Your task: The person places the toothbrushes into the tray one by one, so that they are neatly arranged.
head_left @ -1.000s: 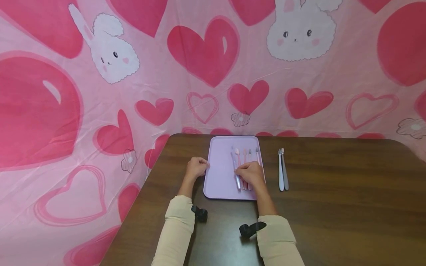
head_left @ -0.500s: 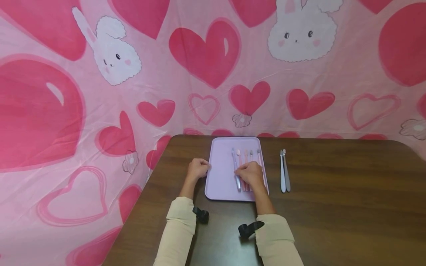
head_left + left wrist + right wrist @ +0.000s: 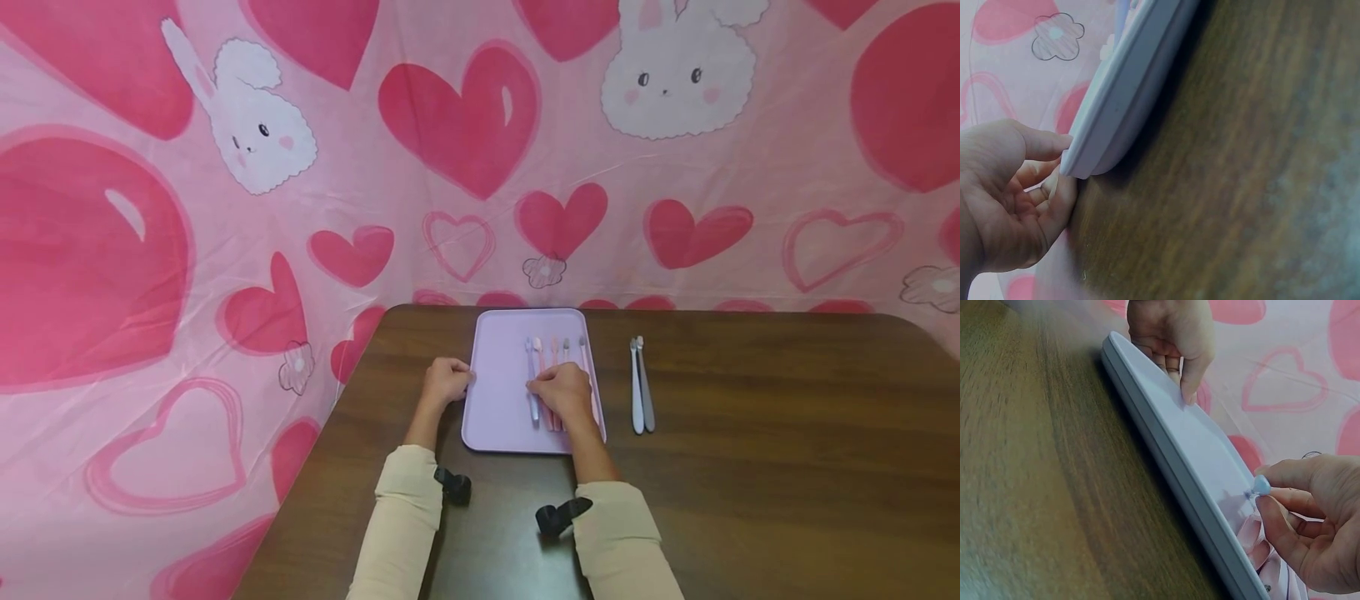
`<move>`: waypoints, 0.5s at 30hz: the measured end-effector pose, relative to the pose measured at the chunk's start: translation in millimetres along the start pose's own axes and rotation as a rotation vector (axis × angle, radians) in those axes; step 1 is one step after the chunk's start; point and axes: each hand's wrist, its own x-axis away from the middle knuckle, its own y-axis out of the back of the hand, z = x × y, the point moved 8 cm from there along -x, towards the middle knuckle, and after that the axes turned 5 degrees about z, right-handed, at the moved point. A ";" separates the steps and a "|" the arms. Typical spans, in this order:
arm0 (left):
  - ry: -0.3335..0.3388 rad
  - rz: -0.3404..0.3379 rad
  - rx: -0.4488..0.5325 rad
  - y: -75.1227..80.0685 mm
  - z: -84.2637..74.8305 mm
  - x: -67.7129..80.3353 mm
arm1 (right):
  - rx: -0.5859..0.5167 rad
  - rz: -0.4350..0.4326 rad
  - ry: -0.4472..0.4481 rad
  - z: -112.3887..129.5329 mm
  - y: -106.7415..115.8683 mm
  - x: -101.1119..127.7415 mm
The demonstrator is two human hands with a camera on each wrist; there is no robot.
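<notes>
My left hand [image 3: 447, 380] is at the left side of the lilac tray [image 3: 495, 417]; in the left wrist view its thumb and fingers pinch the tray's rim [image 3: 1110, 94]. Over the tray's right half, my right hand [image 3: 564, 390] pinches a light purple toothbrush [image 3: 535, 410] between thumb and fingertips. In the right wrist view the brush's pale blue handle end [image 3: 1261, 485] shows between thumb and finger. Right of it lie several more toothbrushes side by side, among them a pink toothbrush [image 3: 538, 348], partly hidden under my right hand.
Two more toothbrushes, a white toothbrush [image 3: 636, 400] and a grey toothbrush [image 3: 647, 404], lie on the brown wooden table [image 3: 787, 433] right of the tray. Behind the table hangs a pink cloth [image 3: 465, 167] with hearts and rabbits.
The purple toothbrush has turned slightly, its handle end swinging left, so it lies straighter along the tray. My right hand has shifted a little left; my left hand stays at the rim.
</notes>
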 end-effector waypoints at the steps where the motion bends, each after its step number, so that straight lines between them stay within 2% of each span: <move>1: -0.001 0.000 0.001 -0.3 -0.2 0.1 | 0.001 0.000 0.003 -0.2 0.4 -0.2; 7: -0.005 0.004 -0.005 -2.1 -0.5 0.0 | -0.028 -0.041 0.025 -1.8 7.3 1.8; 11: -0.008 0.004 -0.004 -2.3 0.4 -0.8 | -0.106 -0.056 0.064 -2.9 13.6 1.3; 15: 0.000 0.001 -0.002 -1.9 3.5 -1.7 | -0.211 -0.015 0.126 -2.5 18.5 0.7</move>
